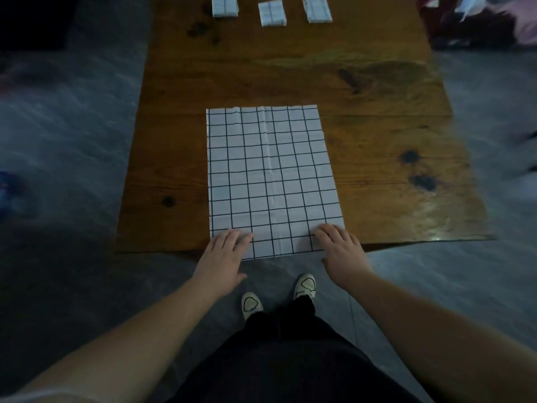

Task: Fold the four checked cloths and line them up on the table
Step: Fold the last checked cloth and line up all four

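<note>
A white cloth with a black grid [270, 175] lies flat on the wooden table [377, 158], its near edge hanging slightly over the table's front edge. My left hand [223, 257] rests on the cloth's near left corner, fingers straight. Flat on the near right corner lies my right hand [343, 251]. Three folded checked cloths sit in a row at the table's far end: one on the left [224, 5], one in the middle [272, 13], one on the right [318, 10].
Grey floor surrounds the table. A dark heap of fabric [476, 21] lies at the far right, beyond the table's corner. My shoes [305, 286] stand just below the table's front edge.
</note>
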{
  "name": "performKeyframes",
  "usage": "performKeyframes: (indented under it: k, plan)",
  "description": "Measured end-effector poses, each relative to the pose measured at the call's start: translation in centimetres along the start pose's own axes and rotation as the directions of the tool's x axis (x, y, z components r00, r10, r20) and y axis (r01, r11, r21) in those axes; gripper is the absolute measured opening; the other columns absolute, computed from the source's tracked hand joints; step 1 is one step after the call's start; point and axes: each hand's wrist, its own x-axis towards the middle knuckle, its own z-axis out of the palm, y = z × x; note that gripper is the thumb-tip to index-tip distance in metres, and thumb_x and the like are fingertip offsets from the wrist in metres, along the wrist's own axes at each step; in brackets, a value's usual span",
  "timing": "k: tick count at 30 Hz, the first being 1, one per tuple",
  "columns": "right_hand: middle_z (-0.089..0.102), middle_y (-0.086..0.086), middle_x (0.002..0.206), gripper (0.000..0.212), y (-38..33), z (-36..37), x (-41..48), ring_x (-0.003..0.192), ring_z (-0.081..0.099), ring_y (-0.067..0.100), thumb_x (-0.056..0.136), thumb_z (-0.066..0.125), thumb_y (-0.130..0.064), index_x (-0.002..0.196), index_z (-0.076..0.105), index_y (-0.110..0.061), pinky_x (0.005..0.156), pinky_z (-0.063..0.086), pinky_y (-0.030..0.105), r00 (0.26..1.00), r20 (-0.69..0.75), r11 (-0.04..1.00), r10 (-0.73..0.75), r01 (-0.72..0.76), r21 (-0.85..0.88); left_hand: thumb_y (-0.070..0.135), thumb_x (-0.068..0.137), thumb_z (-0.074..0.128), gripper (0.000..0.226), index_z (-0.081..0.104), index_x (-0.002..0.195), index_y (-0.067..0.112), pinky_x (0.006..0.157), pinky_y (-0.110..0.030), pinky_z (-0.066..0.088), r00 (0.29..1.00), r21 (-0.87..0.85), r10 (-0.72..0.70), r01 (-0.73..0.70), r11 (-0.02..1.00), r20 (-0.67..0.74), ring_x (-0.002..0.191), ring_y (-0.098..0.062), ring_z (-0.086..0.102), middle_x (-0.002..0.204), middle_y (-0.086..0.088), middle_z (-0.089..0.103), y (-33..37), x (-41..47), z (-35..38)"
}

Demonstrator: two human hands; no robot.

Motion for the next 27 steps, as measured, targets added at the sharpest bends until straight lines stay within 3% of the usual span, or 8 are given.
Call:
performKeyframes:
  k: [6,9,12,15,19,22,27]
  plan:
    - [0.034,-0.003,0.152,0.079,-0.8,-1.0,0.3,0.141,0.032,0.024,0.084,0.059,-0.002,0.153,0.03,-0.027,0.115,0.032,0.042,0.999,0.025,0.998,0.026,-0.025,-0.062,0.002,0.085,0.064,0.074,0.037,0.152,0.022,0.121,-0.04,0.027,0.997,-0.047,-0.008,0.004,0.999,-0.078,0.142,-0.021,0.034,0.152,0.0,0.042,-1.0,-0.1,0.2]
    - [0.045,-0.005,0.144,0.065,-0.8,-1.3,0.2,0.134,0.04,0.021,0.089,0.056,-0.005,0.147,0.04,-0.029,0.112,0.032,0.041,1.0,0.021,0.997,0.022,-0.02,-0.072,0.007,0.094,0.056,0.045,0.052,0.136,0.022,0.117,-0.036,0.033,0.995,-0.154,-0.054,0.04,0.987,-0.087,0.135,-0.017,0.042,0.141,0.004,0.051,-0.8,-0.4,-0.2]
    - [0.06,-0.011,0.127,0.038,-1.1,-2.2,-0.5,0.123,0.05,0.016,0.097,0.047,-0.014,0.128,0.054,-0.034,0.106,0.033,0.039,0.996,-0.005,0.996,0.086,-0.086,-0.017,0.018,0.1,0.053,0.014,0.054,0.105,0.03,0.091,-0.03,0.048,0.993,-0.249,-0.095,0.074,0.966,-0.072,0.103,-0.011,0.056,0.106,0.013,0.058,-0.9,-1.2,-1.7]
    - [0.064,-0.016,0.11,0.021,-1.3,-3.6,-2.5,0.107,0.056,0.013,0.101,0.044,-0.022,0.107,0.058,-0.036,0.091,0.034,0.033,0.986,-0.088,0.985,0.139,-0.129,0.111,0.022,0.099,0.058,0.013,0.056,0.1,0.034,0.076,-0.025,0.052,0.984,-0.369,-0.14,0.089,0.925,-0.113,0.083,0.0,0.056,0.09,0.017,0.057,-1.3,-2.6,-3.7]
    - [0.059,-0.023,0.095,0.013,-1.6,-6.2,-5.0,0.094,0.056,0.009,0.098,0.055,-0.023,0.099,0.063,-0.034,0.084,0.043,0.033,0.963,-0.226,0.967,0.144,-0.089,0.237,0.018,0.096,0.063,0.019,0.06,0.108,0.033,0.078,-0.019,0.051,0.961,-0.466,-0.173,0.054,0.883,-0.216,0.09,0.004,0.057,0.098,0.021,0.058,-1.7,-4.7,-7.5]
    - [0.054,-0.025,0.088,0.01,-1.7,-8.8,-5.8,0.084,0.052,0.007,0.096,0.062,-0.021,0.097,0.065,-0.031,0.072,0.042,0.028,0.939,-0.317,0.965,0.134,-0.051,0.258,0.018,0.096,0.064,0.021,0.06,0.107,0.034,0.075,-0.014,0.046,0.954,-0.485,-0.162,0.02,0.874,-0.253,0.091,0.005,0.057,0.098,0.022,0.058,-1.3,-5.3,-10.7]
    - [0.058,-0.022,0.088,0.011,-0.5,-13.1,-5.2,0.084,0.056,0.008,0.093,0.065,-0.018,0.096,0.068,-0.028,0.068,0.044,0.026,0.919,-0.371,0.967,0.13,-0.035,0.252,0.022,0.095,0.066,0.022,0.06,0.102,0.042,0.074,-0.01,0.044,0.954,-0.493,-0.127,-0.024,0.87,-0.272,0.095,0.009,0.057,0.1,0.027,0.061,-1.3,-4.2,-15.1]
